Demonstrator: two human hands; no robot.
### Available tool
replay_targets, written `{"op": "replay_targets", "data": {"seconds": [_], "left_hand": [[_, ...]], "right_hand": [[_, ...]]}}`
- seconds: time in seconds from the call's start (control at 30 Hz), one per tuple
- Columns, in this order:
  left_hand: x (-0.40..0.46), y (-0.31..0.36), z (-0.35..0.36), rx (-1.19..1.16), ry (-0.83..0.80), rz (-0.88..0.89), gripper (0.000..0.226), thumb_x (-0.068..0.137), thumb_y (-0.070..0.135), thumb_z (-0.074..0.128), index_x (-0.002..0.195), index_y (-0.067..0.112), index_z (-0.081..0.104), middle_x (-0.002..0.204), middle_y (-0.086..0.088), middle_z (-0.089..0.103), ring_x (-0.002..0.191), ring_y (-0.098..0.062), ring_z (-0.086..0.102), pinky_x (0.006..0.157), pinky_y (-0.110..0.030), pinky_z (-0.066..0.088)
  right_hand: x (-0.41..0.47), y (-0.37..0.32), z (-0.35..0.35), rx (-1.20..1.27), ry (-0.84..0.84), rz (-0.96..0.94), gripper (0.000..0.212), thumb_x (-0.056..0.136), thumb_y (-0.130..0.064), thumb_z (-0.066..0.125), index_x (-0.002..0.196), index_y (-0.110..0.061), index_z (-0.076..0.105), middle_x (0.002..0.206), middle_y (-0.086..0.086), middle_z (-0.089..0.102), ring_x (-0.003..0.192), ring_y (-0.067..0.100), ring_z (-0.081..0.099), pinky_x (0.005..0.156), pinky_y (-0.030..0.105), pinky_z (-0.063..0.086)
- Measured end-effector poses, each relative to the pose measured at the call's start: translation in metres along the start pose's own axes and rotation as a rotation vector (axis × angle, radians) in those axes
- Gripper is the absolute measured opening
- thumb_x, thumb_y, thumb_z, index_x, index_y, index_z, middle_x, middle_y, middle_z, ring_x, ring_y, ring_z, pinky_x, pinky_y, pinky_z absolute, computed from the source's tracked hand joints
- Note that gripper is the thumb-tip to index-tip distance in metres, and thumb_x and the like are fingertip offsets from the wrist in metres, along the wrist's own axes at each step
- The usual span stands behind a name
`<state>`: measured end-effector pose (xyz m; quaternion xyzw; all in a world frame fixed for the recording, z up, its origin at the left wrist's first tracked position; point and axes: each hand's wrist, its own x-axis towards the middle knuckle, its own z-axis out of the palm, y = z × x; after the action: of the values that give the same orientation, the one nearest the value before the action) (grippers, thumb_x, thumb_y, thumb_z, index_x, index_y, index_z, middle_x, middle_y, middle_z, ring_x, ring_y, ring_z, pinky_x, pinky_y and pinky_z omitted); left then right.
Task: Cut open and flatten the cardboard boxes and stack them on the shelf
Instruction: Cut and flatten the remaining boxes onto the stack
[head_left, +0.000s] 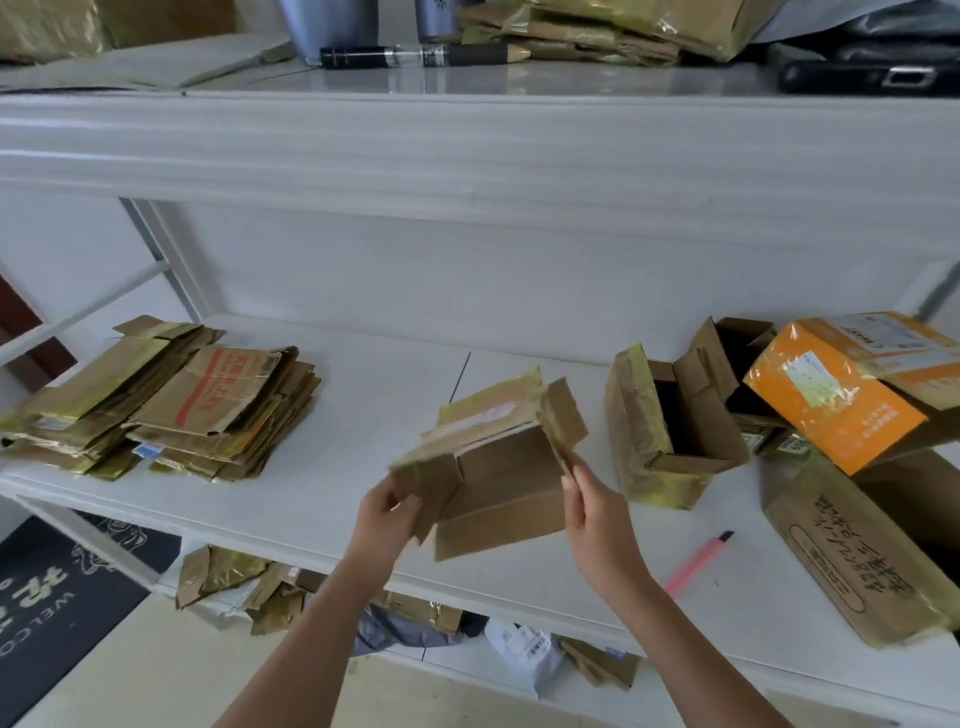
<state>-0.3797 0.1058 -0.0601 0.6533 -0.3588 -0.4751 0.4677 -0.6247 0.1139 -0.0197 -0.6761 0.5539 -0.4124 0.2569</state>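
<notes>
Two hands hold a half-opened cardboard box above the white shelf, left hand gripping its left flap, right hand pinching its right flap, flattened stack lying well left.

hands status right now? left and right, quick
Left hand: gripping the left flap of the half-flattened cardboard box.
Right hand: pinching the same box at its right flap.
</notes>
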Motion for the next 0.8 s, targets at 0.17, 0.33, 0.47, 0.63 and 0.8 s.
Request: {"op": "replay_targets", "data": {"seconds": [0.17,0.33,0.47,0.63,0.8], "left_hand": [[-0.001,-0.039,-0.049,-0.387,-0.194,-0.331,0.055,0.083,-0.024,0.03,0.118,0.003,0.063,0.111,-0.023,0.069,0.102,-0.035,0.068,0.078,-0.037,0.058],[-0.012,-0.062,-0.07,-0.328,-0.156,-0.477,0.074,0.068,-0.026,0.02,0.122,0.002,0.062,0.106,-0.019,0.071,0.1,-0.037,0.065,0.081,-0.045,0.056],[-0.006,-0.05,-0.068,-0.067,-0.082,-0.456,0.032,0.1,0.011,0.041,0.128,0.016,0.055,0.116,-0.009,0.068,0.108,-0.032,0.063,0.095,-0.047,0.05],[0.006,-0.051,-0.032,0.44,0.045,-0.343,0.042,0.091,0.024,0.068,0.127,0.009,0.052,0.113,-0.011,0.063,0.101,-0.028,0.062,0.086,-0.041,0.054],[0.009,-0.074,-0.018,0.558,0.168,-0.329,0.023,0.088,0.016,0.069,0.104,0.01,0.054,0.08,0.005,0.052,0.074,-0.012,0.054,0.047,-0.019,0.034]], "right_hand": [[-0.002,0.038,-0.01,-0.272,-0.36,-0.048,0.055,0.096,0.011,0.043,0.14,-0.02,0.055,0.137,-0.008,0.055,0.126,0.006,0.052,0.115,0.031,0.035],[-0.026,0.069,0.014,-0.483,-0.742,0.134,0.052,0.098,0.004,0.044,0.142,-0.023,0.053,0.142,-0.001,0.054,0.129,0.02,0.053,0.109,0.029,0.04],[-0.024,0.058,0.034,-0.712,-0.876,0.125,0.045,0.085,-0.019,0.053,0.129,-0.024,0.061,0.124,0.006,0.063,0.116,0.028,0.056,0.095,0.034,0.05],[-0.004,0.047,0.066,-0.7,-0.648,0.061,0.049,0.094,-0.04,0.053,0.139,-0.022,0.048,0.122,0.003,0.059,0.111,0.021,0.053,0.09,0.033,0.049],[-0.005,0.075,0.091,-0.63,-0.791,0.218,0.082,0.093,-0.035,0.065,0.157,-0.023,0.015,0.166,0.0,-0.007,0.152,0.031,-0.007,0.124,0.046,0.008]]}}
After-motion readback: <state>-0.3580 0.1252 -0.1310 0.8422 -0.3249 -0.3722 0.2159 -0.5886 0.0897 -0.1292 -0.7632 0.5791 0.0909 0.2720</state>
